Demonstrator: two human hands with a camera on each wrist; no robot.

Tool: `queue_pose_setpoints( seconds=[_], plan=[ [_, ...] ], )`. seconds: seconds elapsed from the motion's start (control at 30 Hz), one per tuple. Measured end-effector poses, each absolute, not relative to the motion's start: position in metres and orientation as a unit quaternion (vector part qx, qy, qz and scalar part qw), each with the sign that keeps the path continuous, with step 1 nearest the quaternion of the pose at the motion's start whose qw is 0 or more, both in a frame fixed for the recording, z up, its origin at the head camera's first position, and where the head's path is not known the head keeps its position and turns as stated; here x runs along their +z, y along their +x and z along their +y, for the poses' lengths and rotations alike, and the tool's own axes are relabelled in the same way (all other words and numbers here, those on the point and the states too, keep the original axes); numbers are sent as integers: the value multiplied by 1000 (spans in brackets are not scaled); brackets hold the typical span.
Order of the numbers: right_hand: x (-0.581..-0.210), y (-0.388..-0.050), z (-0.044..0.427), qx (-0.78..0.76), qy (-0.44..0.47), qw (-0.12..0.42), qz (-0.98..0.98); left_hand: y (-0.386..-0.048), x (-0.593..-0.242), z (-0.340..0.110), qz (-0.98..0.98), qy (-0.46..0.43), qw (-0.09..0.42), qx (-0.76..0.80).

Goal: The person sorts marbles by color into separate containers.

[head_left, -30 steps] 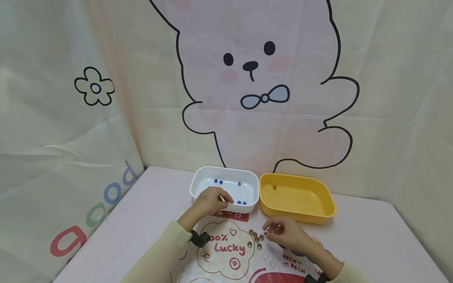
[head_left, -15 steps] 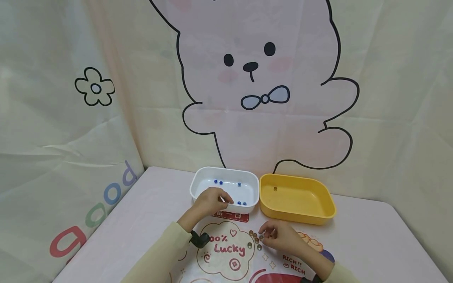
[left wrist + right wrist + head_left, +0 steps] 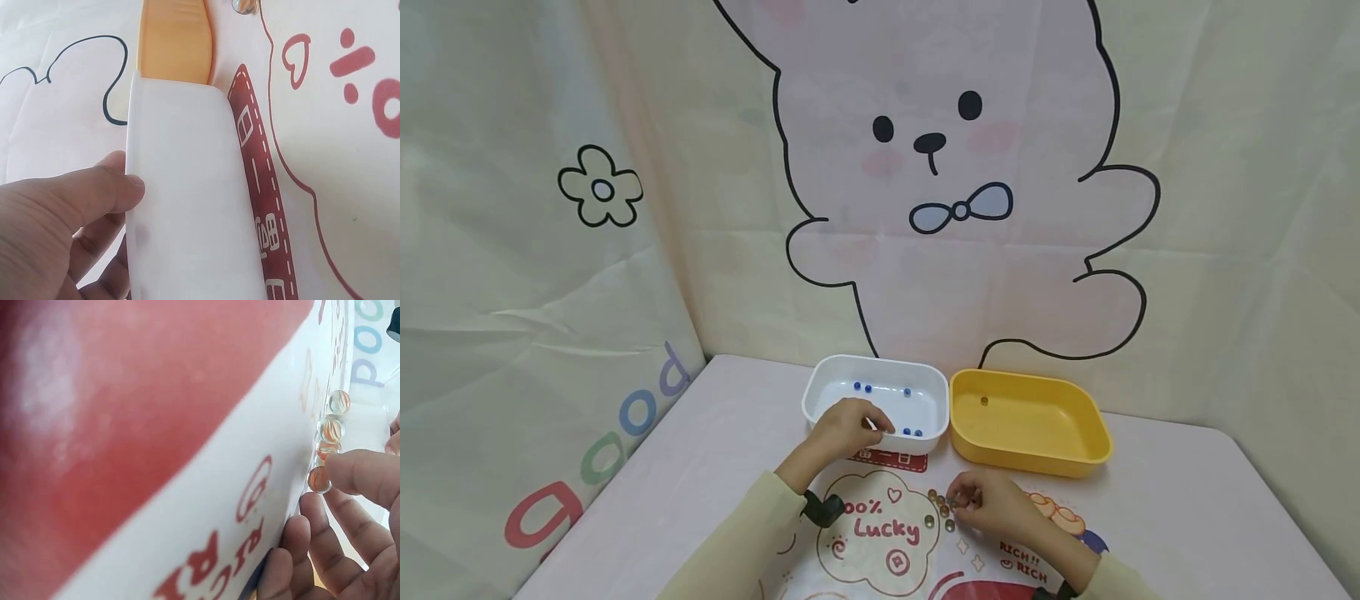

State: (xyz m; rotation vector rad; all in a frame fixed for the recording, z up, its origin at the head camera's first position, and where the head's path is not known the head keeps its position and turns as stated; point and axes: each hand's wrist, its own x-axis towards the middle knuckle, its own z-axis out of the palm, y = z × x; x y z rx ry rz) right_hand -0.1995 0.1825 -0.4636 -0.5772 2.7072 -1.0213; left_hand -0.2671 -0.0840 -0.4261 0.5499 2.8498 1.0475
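Observation:
My left hand (image 3: 844, 427) is at the near rim of a white plastic tub (image 3: 925, 372). In the left wrist view the thumb overlaps the outside of the tub wall (image 3: 181, 187), with the other fingers behind it. Several blue marbles (image 3: 907, 432) lie in that tub. On the tabletop, my right hand (image 3: 996, 502) has thumb and forefinger at an orange-swirled clear glass marble (image 3: 319, 479), seemingly pinching it. More such marbles (image 3: 332, 429) lie beside it in a loose cluster. The right hand's remaining fingers rest low against the cloth.
A yellow tub (image 3: 1037, 421) with one brownish marble (image 3: 984, 401) in it adjoins the white tub's right side. Both stand near the back edge, before a hanging bear-print cloth (image 3: 962, 283). Printed red lettering and drawings cover the tablecloth (image 3: 880, 575).
My right hand has moved left and slightly nearer, from beside the marble cluster to its right edge, and its fingertips have come onto a marble. The left hand stays in place.

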Motion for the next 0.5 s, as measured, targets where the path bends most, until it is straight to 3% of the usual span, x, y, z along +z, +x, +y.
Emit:
queue_pose_setpoints(
  seconds=[0.5],
  plan=[
    [-463,-201,179,-333,-185,98,919,-267,-426,-84,923,174,32,341]
  ],
)
